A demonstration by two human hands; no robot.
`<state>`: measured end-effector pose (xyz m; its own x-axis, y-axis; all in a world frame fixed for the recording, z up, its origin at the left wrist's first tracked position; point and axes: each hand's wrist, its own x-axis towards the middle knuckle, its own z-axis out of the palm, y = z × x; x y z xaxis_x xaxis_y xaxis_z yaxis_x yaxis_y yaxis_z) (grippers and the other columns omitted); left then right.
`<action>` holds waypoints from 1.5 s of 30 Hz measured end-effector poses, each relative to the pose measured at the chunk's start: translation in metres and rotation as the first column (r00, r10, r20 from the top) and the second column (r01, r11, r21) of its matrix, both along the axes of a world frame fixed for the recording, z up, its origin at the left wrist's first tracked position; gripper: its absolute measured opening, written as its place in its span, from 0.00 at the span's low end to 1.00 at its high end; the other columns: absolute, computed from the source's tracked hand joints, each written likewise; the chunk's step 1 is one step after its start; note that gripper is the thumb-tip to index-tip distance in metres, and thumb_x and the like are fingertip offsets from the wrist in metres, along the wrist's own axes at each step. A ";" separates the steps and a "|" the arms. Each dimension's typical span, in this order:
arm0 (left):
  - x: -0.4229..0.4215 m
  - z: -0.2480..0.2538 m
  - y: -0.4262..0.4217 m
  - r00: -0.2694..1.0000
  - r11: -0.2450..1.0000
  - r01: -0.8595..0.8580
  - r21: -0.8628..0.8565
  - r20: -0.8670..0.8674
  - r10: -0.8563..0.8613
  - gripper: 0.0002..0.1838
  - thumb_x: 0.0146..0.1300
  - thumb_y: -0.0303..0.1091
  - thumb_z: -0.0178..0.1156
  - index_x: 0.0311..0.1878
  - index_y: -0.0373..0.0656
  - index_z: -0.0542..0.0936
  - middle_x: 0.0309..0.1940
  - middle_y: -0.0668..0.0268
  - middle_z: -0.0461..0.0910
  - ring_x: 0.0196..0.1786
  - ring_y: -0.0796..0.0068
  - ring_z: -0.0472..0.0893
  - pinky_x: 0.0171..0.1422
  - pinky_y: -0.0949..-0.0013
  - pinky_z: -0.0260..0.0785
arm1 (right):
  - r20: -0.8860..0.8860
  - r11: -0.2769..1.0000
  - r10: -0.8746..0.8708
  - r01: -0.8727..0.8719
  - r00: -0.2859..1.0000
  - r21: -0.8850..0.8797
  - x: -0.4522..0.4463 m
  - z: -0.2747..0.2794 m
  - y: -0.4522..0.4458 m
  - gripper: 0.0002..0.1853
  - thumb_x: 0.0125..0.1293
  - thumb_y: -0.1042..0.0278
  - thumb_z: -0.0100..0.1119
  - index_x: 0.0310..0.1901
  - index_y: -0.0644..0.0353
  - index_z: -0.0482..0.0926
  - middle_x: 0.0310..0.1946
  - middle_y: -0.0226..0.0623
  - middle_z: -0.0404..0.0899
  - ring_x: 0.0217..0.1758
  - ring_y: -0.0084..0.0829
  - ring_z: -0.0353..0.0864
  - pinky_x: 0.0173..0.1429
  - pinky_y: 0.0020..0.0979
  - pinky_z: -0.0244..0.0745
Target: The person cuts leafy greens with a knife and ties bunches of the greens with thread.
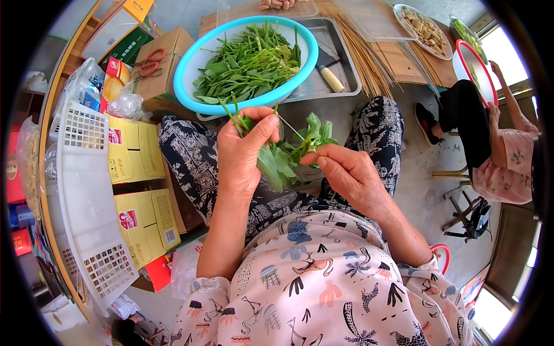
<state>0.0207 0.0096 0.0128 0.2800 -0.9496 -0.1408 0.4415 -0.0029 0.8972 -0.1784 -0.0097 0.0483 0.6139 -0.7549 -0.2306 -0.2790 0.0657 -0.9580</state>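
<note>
- Grey floor (pixel 424 190) below the fingers; wooden table (pixel 392 66) beyond them.
- Both forearms extend over the lap: left hand (pixel 248 141) raised, right hand (pixel 349 173) angled inward.
- Blue-rimmed basin (pixel 180 75), just beyond the left fingers: heaped with leafy stems.
- Metal tray (pixel 351 72), beyond the right fingers: contains a pale-handled tool (pixel 330 79).
- Oval plate (pixel 448 56), farther right: filled with light-brown pieces.
- Greens (pixel 281 164), between the hands: left fingers curled around stems, right thumb and forefinger pinched at the leafy end.
- Thin stick (pixel 290 127), slanting between both hands' fingers.
</note>
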 end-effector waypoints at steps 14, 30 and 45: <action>-0.011 0.004 0.002 0.974 0.998 0.068 -0.004 0.216 -0.066 0.07 0.57 0.24 0.66 0.38 0.36 0.80 0.29 0.68 0.80 0.29 0.81 0.76 0.39 0.78 0.70 | 0.032 1.000 -0.027 0.026 0.999 0.015 0.001 -0.002 -0.003 0.12 0.70 0.68 0.47 0.42 0.66 0.78 0.21 0.34 0.72 0.22 0.19 0.67 0.28 0.25 0.65; -0.026 -0.006 0.002 0.609 0.993 0.046 -0.108 0.791 0.058 0.08 0.55 0.24 0.64 0.38 0.35 0.79 0.34 0.61 0.76 0.33 0.69 0.78 0.38 0.70 0.69 | 0.297 0.978 -0.205 0.184 0.933 0.097 0.014 -0.008 -0.015 0.09 0.66 0.70 0.60 0.44 0.65 0.77 0.24 0.21 0.75 0.26 0.09 0.64 0.28 0.15 0.57; -0.014 -0.010 0.007 0.899 0.946 0.323 -0.038 0.326 -0.294 0.15 0.72 0.38 0.50 0.46 0.38 0.80 0.28 0.71 0.77 0.32 0.82 0.73 0.37 0.77 0.66 | 0.409 0.959 -0.279 0.229 0.869 0.169 0.018 -0.016 -0.028 0.06 0.67 0.71 0.58 0.40 0.66 0.77 0.29 0.29 0.81 0.31 0.12 0.74 0.34 0.16 0.67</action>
